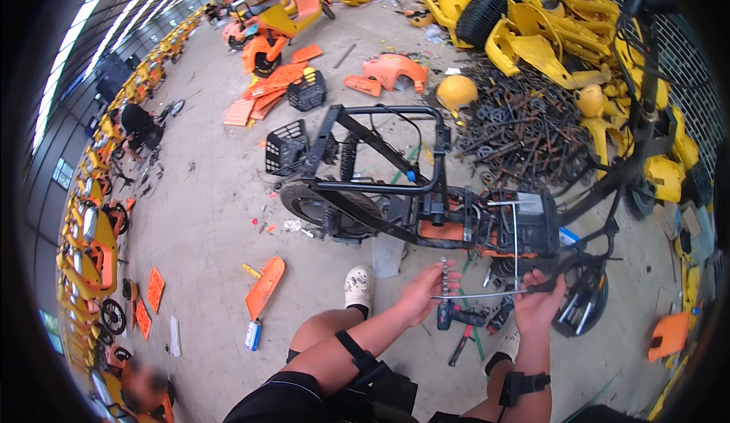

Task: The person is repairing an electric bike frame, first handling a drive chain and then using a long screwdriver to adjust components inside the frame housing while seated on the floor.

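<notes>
My left hand is closed on a thin, ridged metal rod that stands upright at its fingers. Its exact kind is too small to tell. My right hand grips the dark handle of a screwdriver, whose long shaft points left to the left hand. A T-handle wrench rises from beside the right fingers; whether they hold it, I cannot tell. Just beyond my hands lies a partly stripped scooter with a black frame. Its battery-like black box is nearest the wrench.
A cordless drill and a red-handled hammer lie on the floor below my hands. Rusty metal parts and yellow panels are heaped behind. A spray can stands left. Another person crouches far left.
</notes>
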Demonstrator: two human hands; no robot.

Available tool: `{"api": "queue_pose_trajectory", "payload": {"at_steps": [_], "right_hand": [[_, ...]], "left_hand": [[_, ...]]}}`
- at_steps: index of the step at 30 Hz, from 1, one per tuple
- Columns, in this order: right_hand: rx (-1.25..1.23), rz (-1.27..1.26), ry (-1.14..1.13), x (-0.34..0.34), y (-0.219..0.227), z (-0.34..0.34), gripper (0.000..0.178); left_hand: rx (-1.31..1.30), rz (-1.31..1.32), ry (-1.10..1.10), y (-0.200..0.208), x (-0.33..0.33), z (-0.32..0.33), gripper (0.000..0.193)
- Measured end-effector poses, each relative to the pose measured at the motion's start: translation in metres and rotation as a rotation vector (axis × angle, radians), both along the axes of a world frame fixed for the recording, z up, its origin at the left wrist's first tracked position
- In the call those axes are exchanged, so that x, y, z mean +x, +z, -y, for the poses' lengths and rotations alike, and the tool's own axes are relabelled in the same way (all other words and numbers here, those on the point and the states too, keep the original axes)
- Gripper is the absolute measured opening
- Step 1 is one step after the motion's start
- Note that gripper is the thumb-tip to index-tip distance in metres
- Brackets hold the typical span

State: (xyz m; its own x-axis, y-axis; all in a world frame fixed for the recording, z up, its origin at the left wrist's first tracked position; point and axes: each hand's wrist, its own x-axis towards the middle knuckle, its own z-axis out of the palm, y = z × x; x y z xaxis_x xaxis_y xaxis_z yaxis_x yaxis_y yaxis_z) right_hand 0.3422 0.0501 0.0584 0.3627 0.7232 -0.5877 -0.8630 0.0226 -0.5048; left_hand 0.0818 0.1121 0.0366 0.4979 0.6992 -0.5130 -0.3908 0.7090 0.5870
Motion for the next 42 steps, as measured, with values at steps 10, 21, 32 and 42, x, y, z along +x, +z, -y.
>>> {"api": "queue_pose_trajectory", "payload": {"at_steps": [10,21,32,42], "right_hand": [[-0.06,0.053,0.019,0.002,-0.027,0.003,0.058],[-0.064,0.106,-0.067,-0.003,-0.031,-0.004,0.045],[0.051,0.009,-0.074,0.003,-0.033,-0.002,0.044],[0.066,-0.041,-0.105,0.001,-0.023,-0.006,0.04]], "left_hand": [[-0.071,0.134,0.1,-0.001,0.003,-0.004,0.044],[0.029,0.051,0.132,-0.006,0.006,-0.009,0.046],[0.058,0.203,0.266,0.017,0.005,-0.022,0.044],[0.085,0.163,0.259,0.019,0.005,-0.026,0.047]]}}
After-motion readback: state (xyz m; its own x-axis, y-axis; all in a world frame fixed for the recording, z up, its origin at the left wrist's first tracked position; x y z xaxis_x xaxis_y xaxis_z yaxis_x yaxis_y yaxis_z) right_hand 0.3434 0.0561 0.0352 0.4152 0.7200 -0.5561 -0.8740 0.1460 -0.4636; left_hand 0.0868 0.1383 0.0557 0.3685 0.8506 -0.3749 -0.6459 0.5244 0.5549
